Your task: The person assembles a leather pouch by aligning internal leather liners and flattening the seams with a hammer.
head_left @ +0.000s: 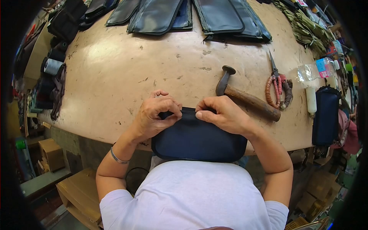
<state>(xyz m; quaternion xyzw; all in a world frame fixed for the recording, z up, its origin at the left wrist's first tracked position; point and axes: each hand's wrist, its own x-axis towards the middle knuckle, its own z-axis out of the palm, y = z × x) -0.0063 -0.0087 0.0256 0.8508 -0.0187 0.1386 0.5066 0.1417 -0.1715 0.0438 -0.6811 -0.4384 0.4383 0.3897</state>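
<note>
A dark navy pouch (199,142) with black edging lies at the near table edge, against the front of my body. My left hand (159,112) pinches its far edge, thumb and forefinger together. A short way to the right, my right hand (224,113) grips the same edge between thumb and fingers. Between the two hands a short stretch of the dark edge shows. The hammer (255,101) with a wooden handle lies just beyond my right hand. What is under my fingertips is hidden.
Scissors (275,84) with wrapped handles lie right of the hammer. Beyond them are a plastic bottle (316,70), a white cylinder (311,100) and another dark case (326,115). Flat dark pouch pieces (155,17) line the far edge. Thread spools (53,66) stand left. Cardboard boxes (78,195) sit below.
</note>
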